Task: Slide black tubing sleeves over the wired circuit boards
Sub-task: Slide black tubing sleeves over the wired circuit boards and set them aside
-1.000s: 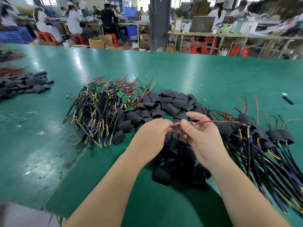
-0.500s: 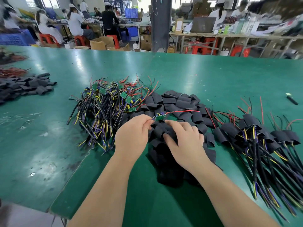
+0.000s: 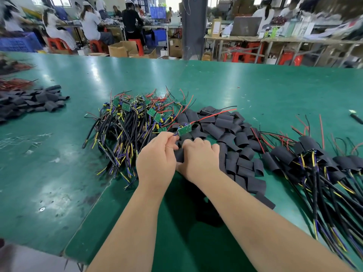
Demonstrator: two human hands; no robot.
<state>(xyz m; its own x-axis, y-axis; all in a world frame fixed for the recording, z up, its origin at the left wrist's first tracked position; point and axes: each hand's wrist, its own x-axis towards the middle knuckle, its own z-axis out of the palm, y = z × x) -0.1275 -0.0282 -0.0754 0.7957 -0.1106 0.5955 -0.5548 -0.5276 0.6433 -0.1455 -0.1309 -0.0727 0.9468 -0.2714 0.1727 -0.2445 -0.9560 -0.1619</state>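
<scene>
My left hand [image 3: 157,154] pinches the wires of a small green circuit board [image 3: 184,130], which sticks up above my fingers with red and black leads trailing to the right. My right hand [image 3: 200,156] lies knuckles-up on the heap of black tubing sleeves [image 3: 231,142], its fingers curled around a black sleeve [image 3: 179,155] that shows between the two hands. A tangle of bare wired boards [image 3: 133,122] lies left of the hands. Boards with sleeves on them [image 3: 314,160] lie in a row at the right.
The green table [image 3: 255,91] has a seam running diagonally below my left arm. A second heap of black sleeves [image 3: 33,101] and red wires sit far left. A black marker [image 3: 356,118] lies at the right edge. Seated people work at benches behind.
My left hand has lifted the green board a little and drawn closer to my right hand. My right hand moved from the sleeve heap's middle onto a sleeve beside the left hand.
</scene>
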